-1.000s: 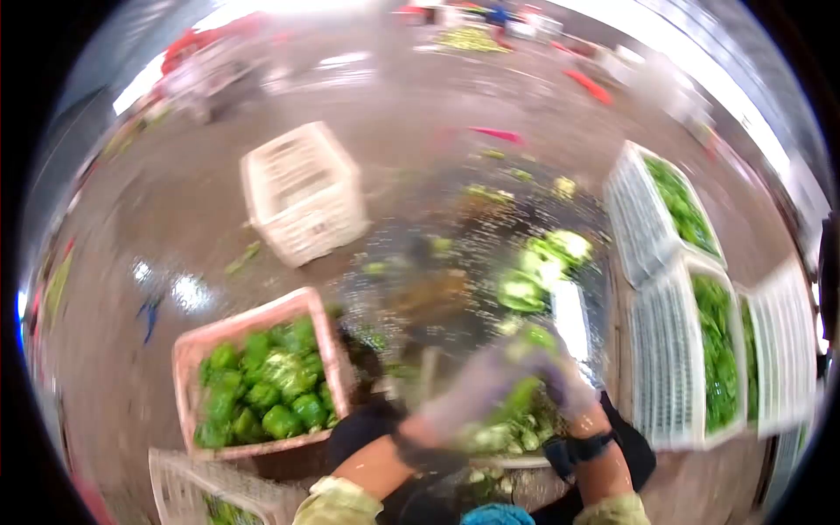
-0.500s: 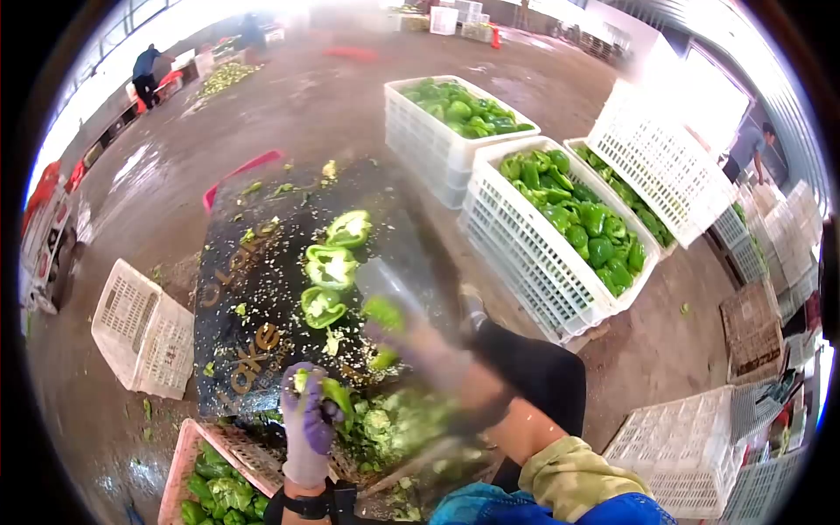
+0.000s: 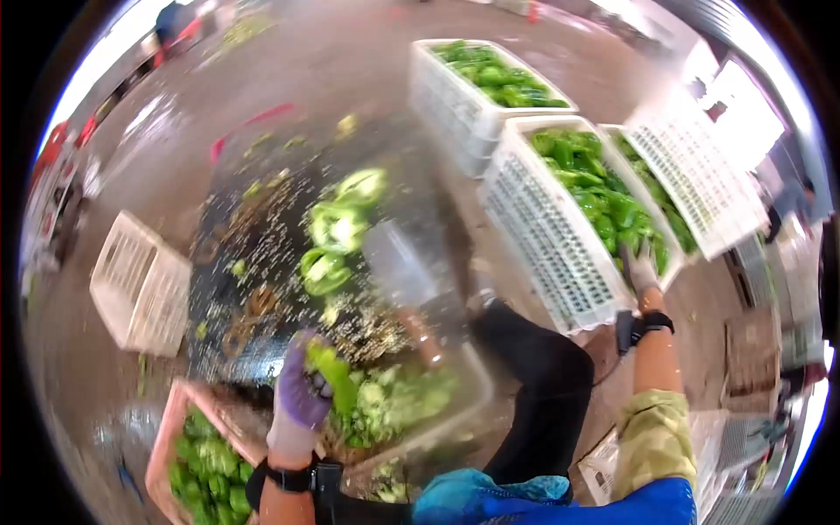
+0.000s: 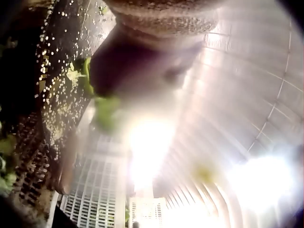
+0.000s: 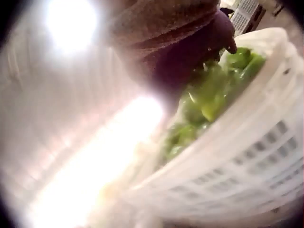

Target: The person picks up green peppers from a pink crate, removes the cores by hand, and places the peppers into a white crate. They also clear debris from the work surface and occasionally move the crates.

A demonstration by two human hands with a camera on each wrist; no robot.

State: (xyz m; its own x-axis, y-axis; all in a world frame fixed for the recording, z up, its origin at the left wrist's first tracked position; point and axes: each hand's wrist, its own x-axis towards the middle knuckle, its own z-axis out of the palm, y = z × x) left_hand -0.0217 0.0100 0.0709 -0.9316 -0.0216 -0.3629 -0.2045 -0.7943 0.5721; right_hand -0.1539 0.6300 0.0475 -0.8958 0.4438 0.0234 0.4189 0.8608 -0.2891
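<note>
The left hand point(image 3: 299, 394), in a purple and white glove, grips a green pepper piece point(image 3: 332, 372) over the near edge of the dark seed-covered board point(image 3: 262, 210). In the left wrist view a blurred green piece point(image 4: 108, 111) shows by the gloved hand point(image 4: 137, 71). The right hand point(image 3: 643, 269) rests with fingers spread on green peppers point(image 3: 604, 206) at the near end of a white crate point(image 3: 542, 236). The right wrist view shows this hand point(image 5: 190, 52) over the peppers point(image 5: 209, 95). A cleaver point(image 3: 398, 262) and several cut peppers point(image 3: 337, 227) lie on the board.
Below the board is a tray point(image 3: 477, 385) of green scraps. A pink crate point(image 3: 162, 451) of peppers stands at lower left, an overturned white crate point(image 3: 140, 289) at left. More filled crates point(image 3: 446, 96) stand at right, with a tilted white crate point(image 3: 700, 175) on top.
The view has swung right. The right hand has gone from above the board to the pepper crate, leaving the cleaver on the board. The left hand still grips a green piece.
</note>
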